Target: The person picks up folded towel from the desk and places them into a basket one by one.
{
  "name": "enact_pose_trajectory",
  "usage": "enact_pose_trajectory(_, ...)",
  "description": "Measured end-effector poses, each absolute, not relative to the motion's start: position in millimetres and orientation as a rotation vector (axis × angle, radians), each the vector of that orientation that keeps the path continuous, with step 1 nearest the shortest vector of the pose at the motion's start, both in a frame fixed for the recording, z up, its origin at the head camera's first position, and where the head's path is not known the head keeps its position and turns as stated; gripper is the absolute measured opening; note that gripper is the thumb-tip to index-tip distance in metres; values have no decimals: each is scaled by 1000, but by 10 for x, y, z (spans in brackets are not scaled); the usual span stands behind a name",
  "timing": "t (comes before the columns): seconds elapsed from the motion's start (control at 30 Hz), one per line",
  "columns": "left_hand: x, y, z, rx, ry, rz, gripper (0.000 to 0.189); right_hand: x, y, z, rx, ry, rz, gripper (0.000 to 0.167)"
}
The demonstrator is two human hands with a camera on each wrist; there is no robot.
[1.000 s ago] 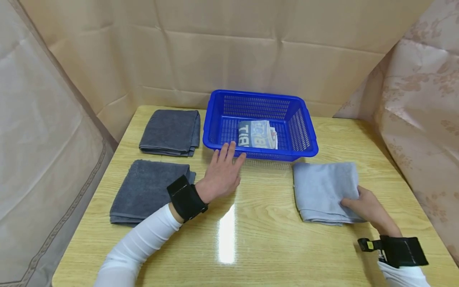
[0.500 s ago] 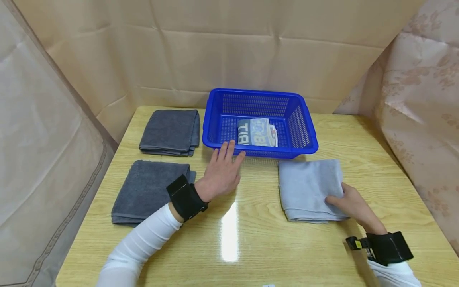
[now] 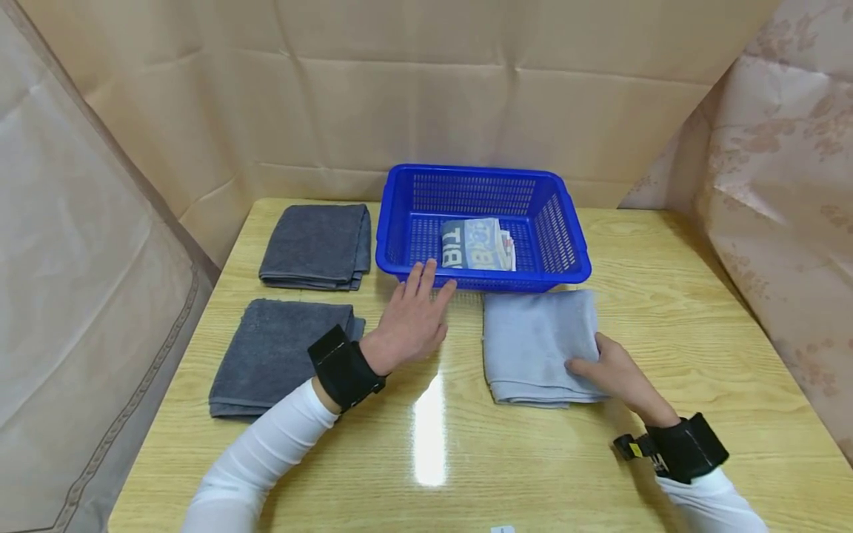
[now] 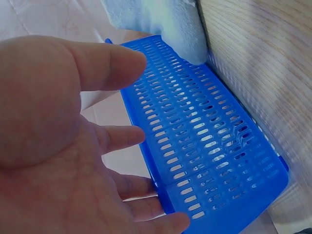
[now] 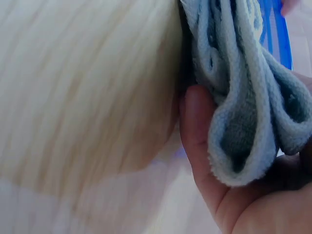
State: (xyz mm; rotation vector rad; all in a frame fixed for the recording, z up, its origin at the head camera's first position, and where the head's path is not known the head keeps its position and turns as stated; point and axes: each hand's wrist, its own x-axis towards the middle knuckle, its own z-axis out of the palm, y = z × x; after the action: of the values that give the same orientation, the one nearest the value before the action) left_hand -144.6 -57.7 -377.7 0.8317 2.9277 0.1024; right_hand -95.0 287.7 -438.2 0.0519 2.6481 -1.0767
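Blue slotted basket (image 3: 540, 275) set at the far side of the table (image 3: 506, 459); inside, 1 folded printed cloth (image 3: 474, 244) is contained, laid on the basket floor toward the near wall. Pale blue-grey folded towel (image 3: 536, 344) is positioned just near of the basket, toward its right half; its right edge is pinched by the right hand (image 3: 620, 374). Whether its underside is touching the table cannot be told. Left hand (image 3: 412, 322) is held wide, fingers spread, fingertips placed at the left part of the near rim. By the head view alone, 2 dark grey folded towels (image 3: 313, 246) are shown at left, 1 far and 1 near. By the left wrist view, the near wall's slots and the left palm are revealed; by the right wrist view, the gripped towel's layered, looped edge is shown between the digits.
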Motion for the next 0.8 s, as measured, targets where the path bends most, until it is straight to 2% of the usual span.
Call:
enact_pose_trajectory(0.5,-1365,-589,-3810,915,3013,127,59,-1015,2585,-4424,4,2647,-1170,68)
enact_pose_trajectory(0.67,-1264,-559,-3933,991,3197,-5,46,-1039,2519,-4411,-7,2629,-1192,67)
enact_pose_trajectory(0.8,-1222,-519,-4002,959,3151,-25,39,-1010,2454,-4408,0,2609,-1231,68)
